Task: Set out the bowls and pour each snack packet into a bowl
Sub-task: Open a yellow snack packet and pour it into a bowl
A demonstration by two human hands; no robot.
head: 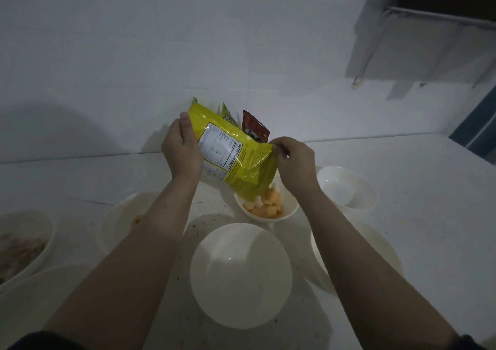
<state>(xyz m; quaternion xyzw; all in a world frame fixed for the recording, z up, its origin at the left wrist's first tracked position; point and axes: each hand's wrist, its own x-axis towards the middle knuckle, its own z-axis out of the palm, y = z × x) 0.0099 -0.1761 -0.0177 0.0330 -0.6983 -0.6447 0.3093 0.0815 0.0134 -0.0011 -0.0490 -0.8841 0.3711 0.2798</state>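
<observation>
Yellow snack packet (236, 159) is up in the air between your two hands, tipped mouth-down over the small bowl (291, 210) just below and between them. Orange-yellow cube snacks (268, 206) are already landing in that bowl.

Left grip (182, 148) is clamped on the packet's upper side edge, thumb on the back panel by the nutrition label. Right grip (294, 156) is pinched shut on the lower corner near the mouth, fingers bunching the film.

Handling, judged from the look: thin glossy film, soft and crinkly, no stiffness of its own, and light, lighter as it empties. Slick surface, so hold at the seams and corners, where the film is doubled, not on the flat panel. Your left holds the high end and sets the tilt; your right steers the opening. Contents look puffy and brittle, so squeezing the belly would probably crush them. The bowl looks hard and light, with nothing steadying it, so a knock from the packet could shove it.

Near your wrists sits a large empty bowl (241, 274). Beyond your right grip is another empty bowl (346, 188). Left of your left forearm, a bowl (115, 221) partly hidden, and further left one with pale snacks (24, 245). Behind the packet, more packets lean on the wall: a green one (228, 116) and a red one (255, 129), both unpoured. All on the white worktop (416, 215).
</observation>
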